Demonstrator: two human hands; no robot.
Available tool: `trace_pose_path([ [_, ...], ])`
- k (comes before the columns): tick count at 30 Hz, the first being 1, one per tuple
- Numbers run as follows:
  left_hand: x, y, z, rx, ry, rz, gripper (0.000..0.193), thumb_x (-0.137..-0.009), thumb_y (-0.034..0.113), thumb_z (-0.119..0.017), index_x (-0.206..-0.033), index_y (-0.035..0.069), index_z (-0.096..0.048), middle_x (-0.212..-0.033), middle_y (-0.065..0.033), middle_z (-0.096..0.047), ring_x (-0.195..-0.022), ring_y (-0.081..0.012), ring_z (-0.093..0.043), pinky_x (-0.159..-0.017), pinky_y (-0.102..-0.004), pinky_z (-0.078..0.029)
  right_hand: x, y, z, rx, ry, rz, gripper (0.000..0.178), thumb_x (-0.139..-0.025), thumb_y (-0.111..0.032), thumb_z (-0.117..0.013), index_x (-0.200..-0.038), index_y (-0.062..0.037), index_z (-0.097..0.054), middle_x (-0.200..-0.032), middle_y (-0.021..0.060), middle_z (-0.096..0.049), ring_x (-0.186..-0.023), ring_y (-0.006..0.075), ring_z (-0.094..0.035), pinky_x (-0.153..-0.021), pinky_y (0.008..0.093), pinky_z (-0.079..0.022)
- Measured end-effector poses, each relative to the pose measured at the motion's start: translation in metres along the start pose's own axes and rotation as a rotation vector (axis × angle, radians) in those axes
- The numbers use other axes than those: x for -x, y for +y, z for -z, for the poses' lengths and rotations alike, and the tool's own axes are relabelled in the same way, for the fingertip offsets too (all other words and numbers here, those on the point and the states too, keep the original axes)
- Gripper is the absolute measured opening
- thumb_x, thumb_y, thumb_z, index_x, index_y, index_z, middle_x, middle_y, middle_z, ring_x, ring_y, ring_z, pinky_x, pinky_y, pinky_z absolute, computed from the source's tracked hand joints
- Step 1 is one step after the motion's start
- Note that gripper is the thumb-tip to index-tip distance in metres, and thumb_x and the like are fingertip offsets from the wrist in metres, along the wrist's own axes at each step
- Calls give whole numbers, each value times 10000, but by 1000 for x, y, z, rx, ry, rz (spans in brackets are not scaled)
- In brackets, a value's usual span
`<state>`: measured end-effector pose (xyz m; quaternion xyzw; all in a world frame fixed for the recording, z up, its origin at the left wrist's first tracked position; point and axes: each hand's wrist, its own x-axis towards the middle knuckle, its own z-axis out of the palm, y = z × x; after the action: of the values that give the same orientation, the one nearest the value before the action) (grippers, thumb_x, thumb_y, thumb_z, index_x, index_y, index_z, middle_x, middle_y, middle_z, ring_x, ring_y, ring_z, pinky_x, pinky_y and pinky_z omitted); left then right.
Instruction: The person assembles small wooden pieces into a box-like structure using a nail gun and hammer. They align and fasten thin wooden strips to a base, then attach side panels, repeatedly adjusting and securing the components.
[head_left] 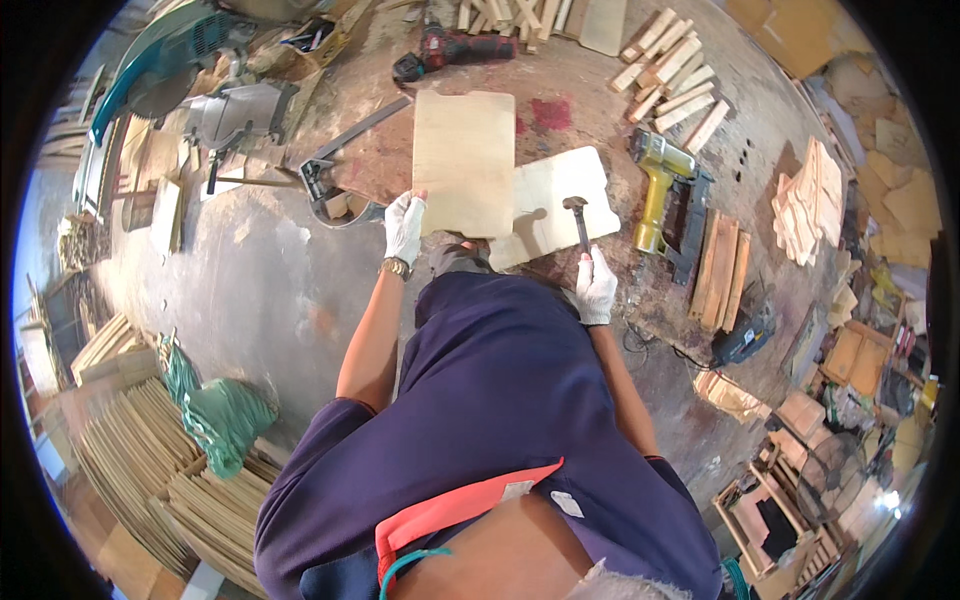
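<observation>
My left hand [404, 226], in a white glove, grips the lower left corner of a thin pale wooden panel [464, 160]. In my gloved right hand [597, 288] is a hammer [577, 216], held by its dark handle with the head pointing away from me. The hammer's head lies over a second pale panel [565, 180] with a notched edge, and its shadow falls on that panel. The first panel covers the second one's left part. Just right of the second panel rests a yellow-green nail gun [656, 195] with a black magazine.
A miter saw [165, 90] stands at the far left, near a metal square [350, 135]. A red cordless tool [450, 50] lies at the back, wood blocks [675, 75] to its right. Brown slats [720, 270] lie at right, stacked thin boards [135, 455] at lower left.
</observation>
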<state>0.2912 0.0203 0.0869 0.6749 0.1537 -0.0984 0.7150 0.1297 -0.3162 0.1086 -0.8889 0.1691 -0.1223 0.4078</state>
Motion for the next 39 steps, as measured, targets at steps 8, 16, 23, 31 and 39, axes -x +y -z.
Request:
trace_pose_path([
  [8, -2, 27, -71, -429, -396, 68, 340, -932, 293, -717, -1110, 5, -691, -904, 23, -649, -807, -111, -556, -785, -301, -474, -6, -3, 18, 30, 155, 22, 314, -987, -136, -617, -1238, 50, -646, -894, 252, -702, -690, 352, -682, -633, 401, -527],
  [16, -2, 14, -142, -1264, -212, -700, 957, -852, 594, -662, -1519, -24, -361, -1582, -233, -353, -1484, -432, -286, -1188, -564, -263, -50, -60, 6, 82, -14, -18, 353, -960, -134, -602, -1300, -51, -649, -1048, 230, -714, -776, 347, -694, -694, 417, -545],
  [23, 0, -20, -151, -1437, -261, -652, 1086, -859, 712, -585, -1591, -1, -220, -1672, -229, -147, -1552, -405, -132, -1228, -578, -148, -81, -88, 13, 408, -222, 127, 436, -974, -145, -569, -1409, -110, -554, -974, 216, -699, -873, 361, -695, -693, 473, -537],
  [31, 2, -16, -149, -1386, -246, -677, 1066, -853, 696, -604, -1584, 8, -246, -1665, -229, -170, -1541, -411, -162, -1238, -560, -135, -62, -70, 9, 357, -115, 172, 499, -999, -177, -528, -1492, -119, -480, -896, 204, -697, -771, 384, -683, -656, 471, -538],
  [39, 3, -10, -153, -1378, -265, -633, 1044, -865, 677, -607, -1576, -3, -257, -1655, -233, -198, -1536, -411, -179, -1230, -566, -160, -61, -50, 4, 222, 22, 242, 454, -1005, -141, -541, -1452, -66, -514, -1027, 220, -705, -839, 371, -691, -711, 437, -553],
])
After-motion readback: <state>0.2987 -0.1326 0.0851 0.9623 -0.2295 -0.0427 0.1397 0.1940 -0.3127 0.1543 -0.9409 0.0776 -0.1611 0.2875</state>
